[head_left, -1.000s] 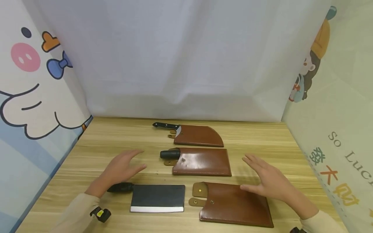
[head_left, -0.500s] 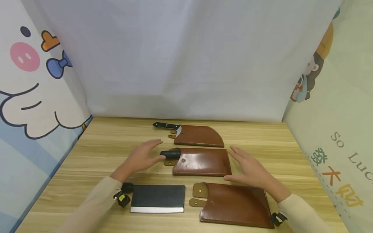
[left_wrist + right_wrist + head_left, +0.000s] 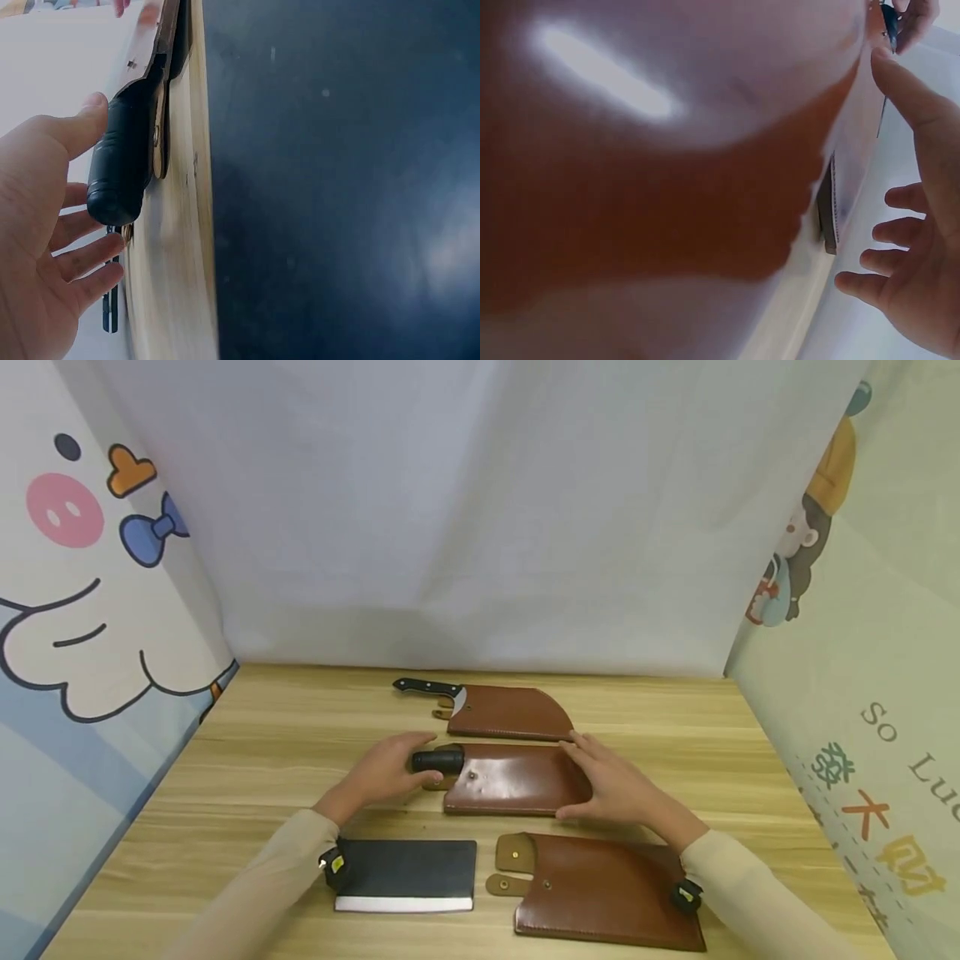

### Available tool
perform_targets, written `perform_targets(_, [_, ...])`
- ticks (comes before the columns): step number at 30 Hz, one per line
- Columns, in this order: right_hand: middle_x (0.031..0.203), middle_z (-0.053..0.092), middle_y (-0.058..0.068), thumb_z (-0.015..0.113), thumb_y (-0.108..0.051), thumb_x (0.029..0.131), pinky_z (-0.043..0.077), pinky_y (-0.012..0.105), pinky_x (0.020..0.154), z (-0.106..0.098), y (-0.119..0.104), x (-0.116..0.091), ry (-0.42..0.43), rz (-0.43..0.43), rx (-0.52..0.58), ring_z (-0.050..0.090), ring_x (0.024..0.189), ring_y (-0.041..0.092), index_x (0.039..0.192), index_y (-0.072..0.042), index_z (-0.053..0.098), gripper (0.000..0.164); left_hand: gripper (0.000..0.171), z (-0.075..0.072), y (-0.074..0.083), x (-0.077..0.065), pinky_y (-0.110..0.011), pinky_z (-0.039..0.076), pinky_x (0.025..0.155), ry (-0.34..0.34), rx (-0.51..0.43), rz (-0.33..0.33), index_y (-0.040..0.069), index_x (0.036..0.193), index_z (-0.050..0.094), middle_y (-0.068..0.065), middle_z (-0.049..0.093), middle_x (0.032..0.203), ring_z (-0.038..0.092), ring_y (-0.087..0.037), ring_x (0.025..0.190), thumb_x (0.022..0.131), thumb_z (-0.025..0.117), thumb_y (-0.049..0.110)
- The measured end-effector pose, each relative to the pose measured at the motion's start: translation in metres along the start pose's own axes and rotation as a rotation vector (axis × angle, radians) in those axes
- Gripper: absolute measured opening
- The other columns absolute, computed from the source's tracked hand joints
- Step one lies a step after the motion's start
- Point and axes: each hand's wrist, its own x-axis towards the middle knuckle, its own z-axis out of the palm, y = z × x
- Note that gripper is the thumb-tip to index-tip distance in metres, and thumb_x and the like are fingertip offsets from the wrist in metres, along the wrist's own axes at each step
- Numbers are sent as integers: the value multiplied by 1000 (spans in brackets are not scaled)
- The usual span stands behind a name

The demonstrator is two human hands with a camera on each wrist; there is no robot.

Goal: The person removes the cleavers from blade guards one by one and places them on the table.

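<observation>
In the head view, a cleaver with a black handle (image 3: 429, 762) lies in a flat brown leather sheath (image 3: 517, 781) in the middle of the table. My left hand (image 3: 378, 775) is around the handle's end, thumb on the near side and fingers on the far side. In the left wrist view the thumb (image 3: 88, 120) is right at the handle and the fingers are spread loosely. My right hand (image 3: 617, 787) spans the sheath's right end with thumb and fingers apart. The blade inside is hidden by the leather.
Behind lies a second knife (image 3: 427, 686) in a curved brown sheath (image 3: 510, 712). In front, a bare dark cleaver blade (image 3: 412, 868) lies under my left wrist. An unfilled-looking larger sheath (image 3: 600, 893) with two tan straps lies under my right forearm. White cloth (image 3: 480, 527) backs the table.
Both hands have moved inward from the sides: the left rightward to the black handle, the right leftward to the middle sheath's right end. The knives and sheaths have stayed in place.
</observation>
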Motion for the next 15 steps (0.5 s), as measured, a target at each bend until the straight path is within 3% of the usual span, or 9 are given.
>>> perform_targets(5, [165, 24, 24, 81, -68, 74, 32, 64, 115, 3, 5, 4, -53, 24, 17, 22, 152, 47, 160, -2, 30, 119, 71, 4, 1, 4, -51, 48, 104, -19, 2, -19, 4, 144, 57, -17, 60, 143, 58, -36, 130, 92, 75, 48])
perform_targets(15, [166, 18, 27, 79, -74, 72, 30, 59, 118, 8, 7, 7, -134, 37, 37, 20, 153, 45, 159, 5, 24, 130, 71, 8, 4, 6, -49, 52, 95, -58, -48, -82, 2, 144, 56, -18, 61, 141, 62, -34, 122, 92, 75, 46])
